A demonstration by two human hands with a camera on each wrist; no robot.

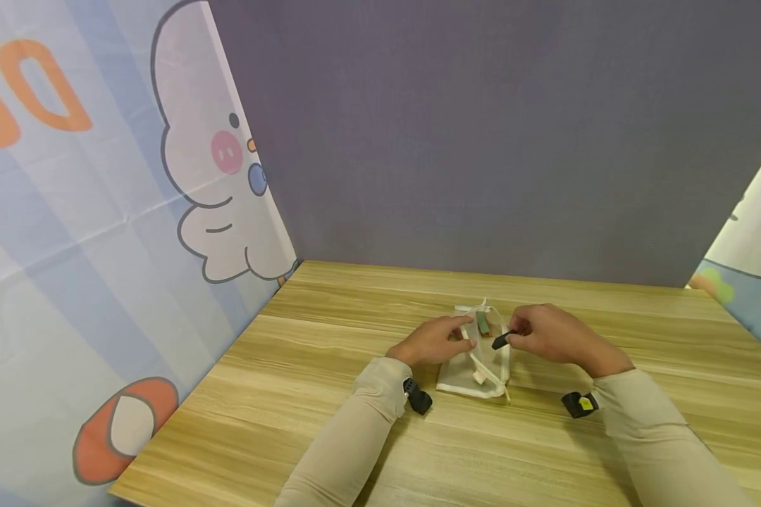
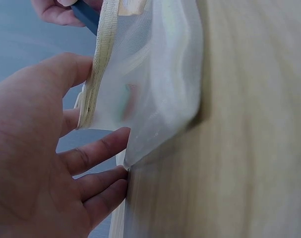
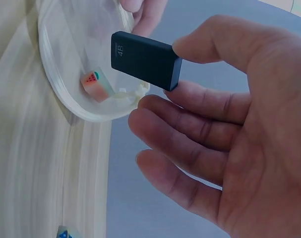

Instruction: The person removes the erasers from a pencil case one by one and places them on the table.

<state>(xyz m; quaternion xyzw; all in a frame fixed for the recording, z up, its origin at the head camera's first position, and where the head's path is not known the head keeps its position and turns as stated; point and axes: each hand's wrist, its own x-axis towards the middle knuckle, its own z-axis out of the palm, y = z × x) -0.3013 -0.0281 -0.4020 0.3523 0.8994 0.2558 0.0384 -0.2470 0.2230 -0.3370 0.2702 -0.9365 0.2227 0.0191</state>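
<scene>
A white mesh zip pouch [image 1: 469, 384] lies on the wooden table between the two hands, its mouth held apart. My left hand [image 1: 434, 339] pinches the zipper edge [image 2: 98, 64] between thumb and index finger; its other fingers are spread beside the mesh. Between thumb and index finger of my right hand [image 1: 548, 334] is a black eraser [image 3: 145, 59] marked 4B, held by one end over the opening. Inside the pouch sits a small green-and-pink eraser [image 3: 96, 85] with a watermelon print, blurred through the mesh in the left wrist view.
The wooden table [image 1: 279, 394] runs back to a grey partition [image 1: 482, 141]. A cartoon-printed curtain [image 1: 120, 232] hangs along its left side. A small blue-patterned object [image 3: 65, 233] shows at the bottom edge of the right wrist view.
</scene>
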